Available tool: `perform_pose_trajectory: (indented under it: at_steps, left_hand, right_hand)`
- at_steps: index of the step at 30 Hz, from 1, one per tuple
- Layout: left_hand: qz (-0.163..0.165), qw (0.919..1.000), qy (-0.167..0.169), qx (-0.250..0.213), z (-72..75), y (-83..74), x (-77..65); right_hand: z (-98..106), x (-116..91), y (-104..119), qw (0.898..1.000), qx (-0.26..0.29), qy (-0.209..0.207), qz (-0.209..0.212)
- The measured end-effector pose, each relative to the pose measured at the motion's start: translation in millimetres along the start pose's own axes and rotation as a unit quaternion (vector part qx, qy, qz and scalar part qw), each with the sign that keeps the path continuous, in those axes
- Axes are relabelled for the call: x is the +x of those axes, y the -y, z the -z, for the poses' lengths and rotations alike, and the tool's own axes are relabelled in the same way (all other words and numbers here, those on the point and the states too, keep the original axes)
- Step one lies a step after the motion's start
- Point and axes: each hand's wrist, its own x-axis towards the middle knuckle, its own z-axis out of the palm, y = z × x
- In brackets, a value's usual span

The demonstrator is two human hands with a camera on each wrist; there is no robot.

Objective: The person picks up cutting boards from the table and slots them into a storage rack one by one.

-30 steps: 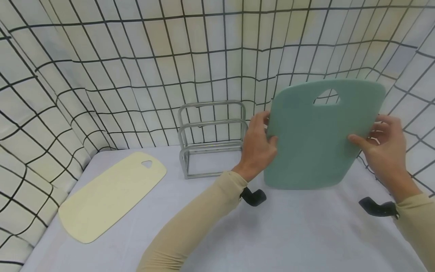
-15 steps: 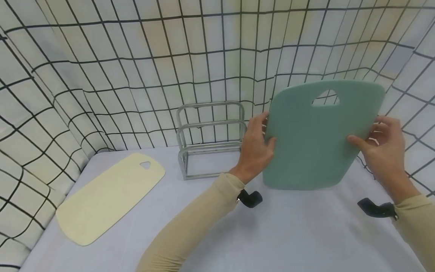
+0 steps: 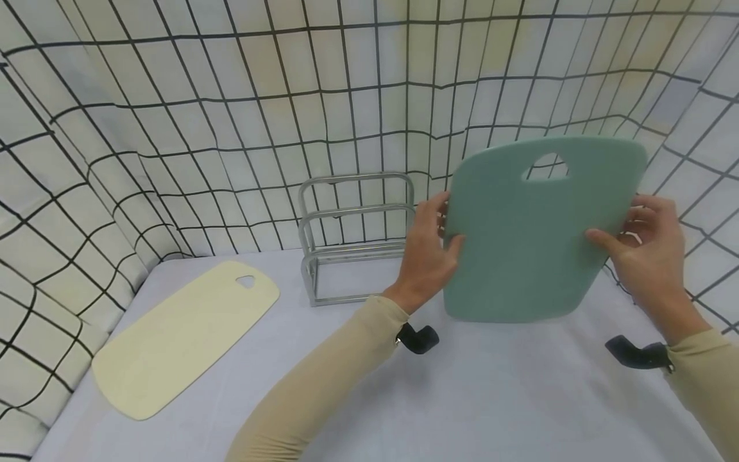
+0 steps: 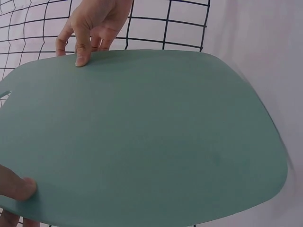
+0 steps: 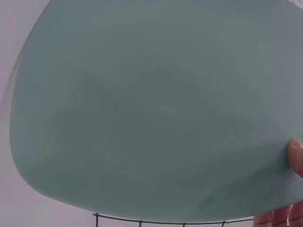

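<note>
Both hands hold a green cutting board [image 3: 531, 237] upright, its face toward me and its handle hole at the top. My left hand [image 3: 424, 253] pinches the left edge, thumb on the front and fingers behind. On the opposite edge my right hand [image 3: 649, 253] grips the same way, its thumb lying across the front face. In the left wrist view the board [image 4: 142, 137] fills most of the picture, with the right hand [image 4: 97, 23] at its far edge. The right wrist view shows mainly the board's face [image 5: 151, 109].
A metal wire rack [image 3: 358, 212] with upright loops stands behind the left hand. To the left, a cream cutting board [image 3: 185, 340] lies flat on the white table [image 3: 479, 398]. White cloth with a black grid [image 3: 260, 115] rises around the back and sides.
The green board and both hands have shifted very slightly left in the head view, where the background has drifted left too. The grip of each hand is the same.
</note>
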Motion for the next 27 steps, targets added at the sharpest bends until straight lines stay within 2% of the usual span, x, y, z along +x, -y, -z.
perform_pose_trajectory:
  at_steps: [11,27]
  left_hand:
    - [-0.022,0.9993,-0.011,0.029,2.1,3.9,-1.8]
    - [-0.030,0.9991,-0.017,0.023,5.7,9.0,0.2]
  right_hand:
    - [-5,2,3,1.000,0.010,-0.006,0.010]
    - [-11,4,7,0.999,0.025,-0.025,0.029]
